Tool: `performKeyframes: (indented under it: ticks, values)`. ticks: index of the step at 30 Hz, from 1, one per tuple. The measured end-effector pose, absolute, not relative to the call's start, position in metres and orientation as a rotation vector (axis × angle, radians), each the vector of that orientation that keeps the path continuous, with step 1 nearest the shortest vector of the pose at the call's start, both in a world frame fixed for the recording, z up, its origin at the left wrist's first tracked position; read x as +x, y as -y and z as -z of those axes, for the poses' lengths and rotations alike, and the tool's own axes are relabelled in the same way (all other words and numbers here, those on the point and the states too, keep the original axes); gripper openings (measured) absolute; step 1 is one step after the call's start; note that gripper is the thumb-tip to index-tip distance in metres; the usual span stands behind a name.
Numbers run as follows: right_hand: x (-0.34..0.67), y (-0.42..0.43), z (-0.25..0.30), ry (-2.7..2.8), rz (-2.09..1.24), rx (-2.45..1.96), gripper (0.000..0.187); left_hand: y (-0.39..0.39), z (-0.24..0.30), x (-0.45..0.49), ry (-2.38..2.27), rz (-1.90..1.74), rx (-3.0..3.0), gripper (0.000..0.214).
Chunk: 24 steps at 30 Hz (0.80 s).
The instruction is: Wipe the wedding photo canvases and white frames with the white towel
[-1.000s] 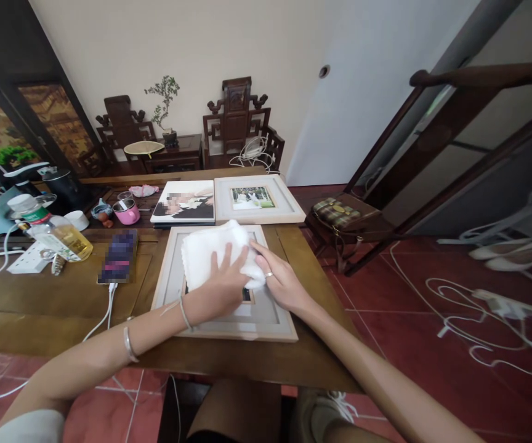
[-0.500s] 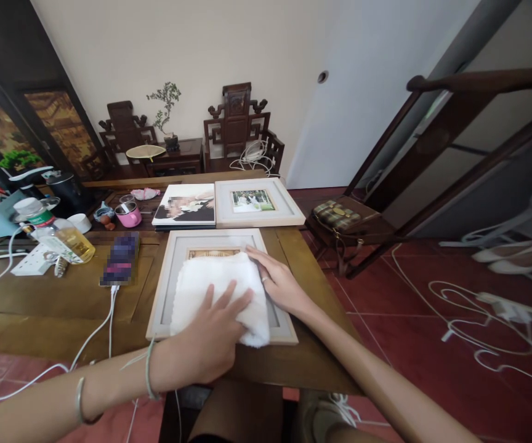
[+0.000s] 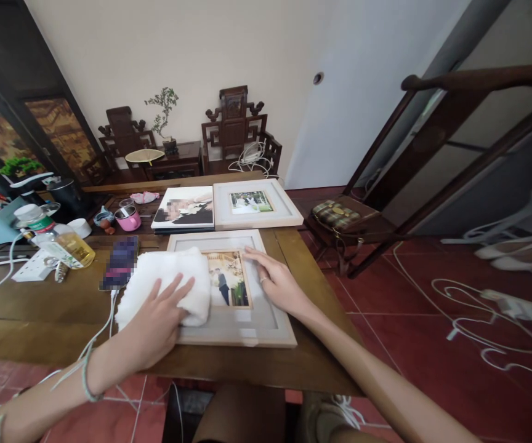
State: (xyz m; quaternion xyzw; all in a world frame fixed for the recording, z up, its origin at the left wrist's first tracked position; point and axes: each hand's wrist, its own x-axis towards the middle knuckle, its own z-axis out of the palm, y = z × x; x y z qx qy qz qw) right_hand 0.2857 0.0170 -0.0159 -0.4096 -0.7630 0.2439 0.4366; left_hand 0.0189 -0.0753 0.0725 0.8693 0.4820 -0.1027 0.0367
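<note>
A pale wooden picture frame (image 3: 273,338) lies flat on the table, a couple's photo (image 3: 229,280) showing inside its grey mount. Across its left part and past its left edge spreads a folded white cloth (image 3: 173,264). My left hand (image 3: 162,317) presses and holds this cloth, fingers spread over its top; the thumb is partly hidden. Resting on the frame's right side, my right hand (image 3: 279,280) has its fingers stretched out flat and wears a ring.
Behind lie another framed photo (image 3: 289,209) and a white-edged picture panel (image 3: 185,206). To the left are a phone (image 3: 119,261) on a cable, an oil-coloured bottle (image 3: 69,243), a power strip (image 3: 32,267) and a pink cup (image 3: 128,218). A wooden chair (image 3: 381,227) stands right.
My left hand has slid left with the white cloth, uncovering the photo in the frame. The right hand stays at the frame's right side.
</note>
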Motion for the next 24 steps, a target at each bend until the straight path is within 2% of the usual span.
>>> performKeyframes:
  ticks: [6, 12, 17, 24]
  values:
    - [0.283, -0.013, 0.010, 1.918, -0.637, -1.042, 0.036, 0.037, -0.055, 0.048, -1.432, 0.003, 2.763, 0.046]
    - [0.284, -0.011, 0.007, 2.033, -0.609, -1.027, 0.038, -0.034, -0.060, 0.083, -0.909, -0.253, 2.781, 0.034]
    - [0.288, -0.013, 0.013, 2.029, -0.600, -0.990, 0.064, -0.054, -0.056, 0.092, -0.920, -0.168, 2.828, 0.037]
    - [0.289, -0.015, 0.019, 2.006, -0.642, -1.013, 0.062, -0.046, -0.062, 0.054, -1.131, 0.069, 3.003, 0.040]
